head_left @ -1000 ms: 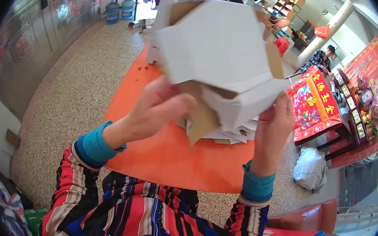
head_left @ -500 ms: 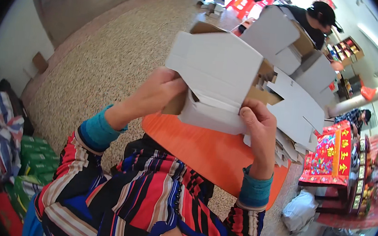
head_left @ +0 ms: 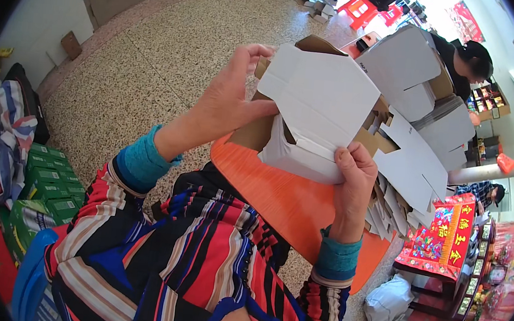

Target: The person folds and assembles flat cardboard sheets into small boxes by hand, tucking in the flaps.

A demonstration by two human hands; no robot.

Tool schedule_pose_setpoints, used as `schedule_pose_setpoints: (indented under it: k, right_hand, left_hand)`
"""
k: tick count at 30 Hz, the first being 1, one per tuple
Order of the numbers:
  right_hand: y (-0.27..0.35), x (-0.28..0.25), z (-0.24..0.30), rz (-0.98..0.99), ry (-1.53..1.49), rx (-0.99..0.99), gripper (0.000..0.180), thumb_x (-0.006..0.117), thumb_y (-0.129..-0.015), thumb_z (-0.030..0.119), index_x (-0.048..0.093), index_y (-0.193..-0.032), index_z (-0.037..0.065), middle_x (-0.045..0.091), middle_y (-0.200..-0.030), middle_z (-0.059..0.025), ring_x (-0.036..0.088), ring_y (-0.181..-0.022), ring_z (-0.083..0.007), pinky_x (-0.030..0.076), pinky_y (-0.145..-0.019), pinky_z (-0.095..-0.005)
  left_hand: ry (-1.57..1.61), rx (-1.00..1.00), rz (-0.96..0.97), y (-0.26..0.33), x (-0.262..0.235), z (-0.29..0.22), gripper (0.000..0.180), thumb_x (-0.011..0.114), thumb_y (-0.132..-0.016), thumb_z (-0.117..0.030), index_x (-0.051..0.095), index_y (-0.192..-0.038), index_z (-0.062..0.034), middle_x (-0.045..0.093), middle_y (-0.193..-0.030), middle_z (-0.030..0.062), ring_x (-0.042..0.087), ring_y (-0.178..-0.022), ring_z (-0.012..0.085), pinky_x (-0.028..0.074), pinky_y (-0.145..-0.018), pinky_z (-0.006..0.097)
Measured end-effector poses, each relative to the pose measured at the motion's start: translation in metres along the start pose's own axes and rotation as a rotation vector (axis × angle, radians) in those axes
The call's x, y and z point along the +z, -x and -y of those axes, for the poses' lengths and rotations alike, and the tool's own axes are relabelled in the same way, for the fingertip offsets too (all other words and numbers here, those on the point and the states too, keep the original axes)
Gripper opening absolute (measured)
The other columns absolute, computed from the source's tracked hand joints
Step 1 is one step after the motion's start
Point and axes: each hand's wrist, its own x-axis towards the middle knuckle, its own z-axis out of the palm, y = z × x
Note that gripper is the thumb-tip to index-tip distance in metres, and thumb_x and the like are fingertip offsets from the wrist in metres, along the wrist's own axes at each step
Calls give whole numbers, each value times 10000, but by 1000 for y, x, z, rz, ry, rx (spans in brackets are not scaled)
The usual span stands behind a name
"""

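Observation:
A white cardboard box [head_left: 328,96] with brown inner faces is held in front of me above an orange table [head_left: 278,193]. It is partly folded, with a wide panel on top and a brown side flap at its left. My right hand [head_left: 354,176] pinches its near right corner, thumb on the front edge. At the box's left side, my left hand [head_left: 229,99] has its fingers stretched out and apart. The left thumb touches the edge by the side flap, and the left fingertips reach beside the upper left flap.
Flat white cardboard blanks [head_left: 409,156] lie piled right of the box, with folded boxes [head_left: 402,63] beyond them. A person in black [head_left: 464,66] is behind those. Green packages [head_left: 46,193] and a striped bag [head_left: 4,148] stand at the left; a white sack [head_left: 388,303] lies at the right.
My left hand has loosened from a closed grip and spread its fingers, moving up along the box's left side. The right hand keeps its pinch. The view has shifted slightly.

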Motion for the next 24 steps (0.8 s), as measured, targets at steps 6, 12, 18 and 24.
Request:
schedule_pose_setpoints:
  k: [6, 12, 18, 24]
  right_hand:
    - [-3, 1, -7, -19, 8, 9, 73, 641, -850, 79, 642, -807, 20, 561, -699, 28, 427, -628, -59, 344, -611, -164]
    - [-7, 10, -4, -86, 71, 40, 72, 651, -842, 85, 649, -809, 20, 554, -691, 33, 423, -629, -56, 341, -593, -165]
    - [-16, 17, -5, -148, 111, 44, 89, 647, -844, 90, 644, -810, 7, 550, -683, 29, 420, -620, -57, 336, -577, -165]
    - [-16, 38, 4, -103, 257, -81, 100, 627, -856, 82, 634, -822, -12, 560, -688, 10, 429, -609, -65, 359, -572, -180]
  left_hand:
    - [-204, 304, 135, -9, -16, -15, 287, 699, -758, -80, 623, -1027, -14, 365, -1448, 112, 375, -1282, 213, 362, -1027, 324]
    - [31, 39, 325, 4, -26, -7, 297, 730, -743, -118, 633, -1018, -59, 410, -1425, 105, 359, -1302, 217, 340, -1052, 356]
    - [-492, 299, 330, 12, -25, -11, 375, 731, -764, -186, 599, -1088, -51, 491, -1352, 110, 405, -1261, 260, 308, -1066, 393]
    - [-474, 87, 319, 23, -24, 2, 501, 771, -715, -168, 551, -1144, -32, 581, -1197, 118, 489, -1131, 275, 338, -1017, 386]
